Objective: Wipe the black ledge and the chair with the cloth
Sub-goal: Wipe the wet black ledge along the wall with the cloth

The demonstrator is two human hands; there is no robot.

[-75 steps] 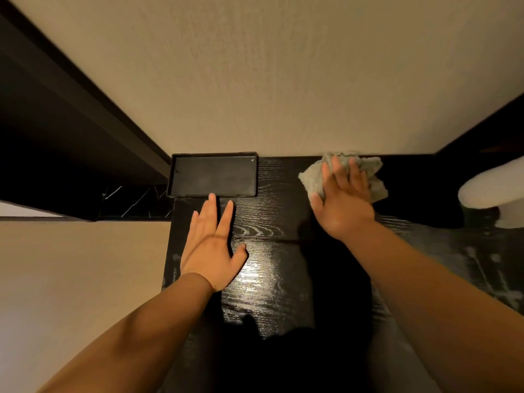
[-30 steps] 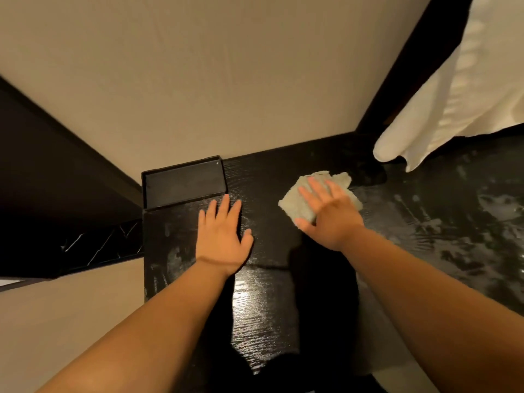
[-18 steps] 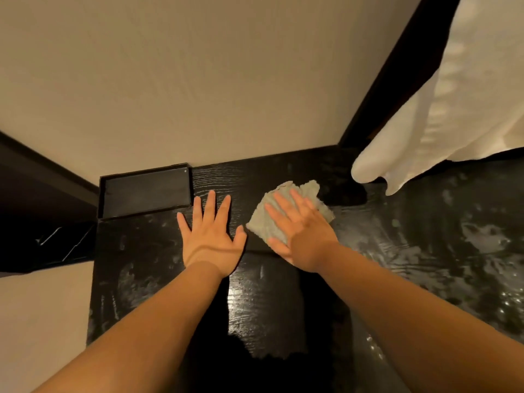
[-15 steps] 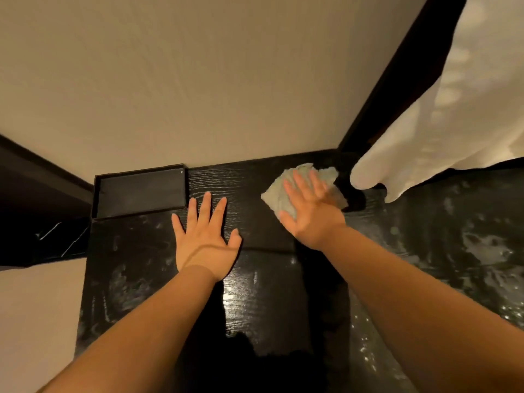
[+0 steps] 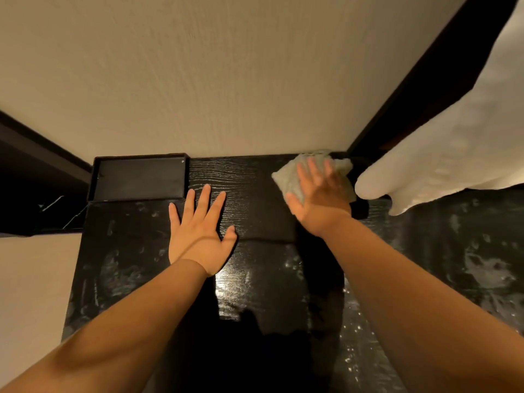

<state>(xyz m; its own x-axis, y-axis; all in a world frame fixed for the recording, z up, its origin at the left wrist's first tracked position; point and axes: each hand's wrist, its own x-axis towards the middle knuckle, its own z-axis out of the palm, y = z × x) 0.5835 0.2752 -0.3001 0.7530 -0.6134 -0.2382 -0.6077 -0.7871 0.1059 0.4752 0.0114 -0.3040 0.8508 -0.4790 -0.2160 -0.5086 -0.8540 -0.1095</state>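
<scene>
We lay our left hand [image 5: 198, 234] flat on the black ledge [image 5: 255, 188], palm down, fingers straight and spread, gripping nothing, with its fingertips just short of a shallow black tray [image 5: 139, 178] that sits at the back left of the ledge against the beige wall [image 5: 226, 80]. Our right hand [image 5: 320, 199] presses on the cloth [image 5: 286, 178], a pale grey-green rag bunched under the palm; the fingers lie stretched out over it rather than curled round it, though they are blurred, so we cannot tell how tightly they bear down. The cloth lies on the ledge at the back right, its far edge touching the foot of the wall, in the corner where a dark upright frame [image 5: 425, 80] rises. Just beside the cloth, to its right, the rounded end of a white fabric [image 5: 453, 154] hangs down over the ledge. The ledge surface shows wood grain, a bright glare patch near our left wrist, and pale smears [image 5: 482, 268] across its right part and near its left edge
</scene>
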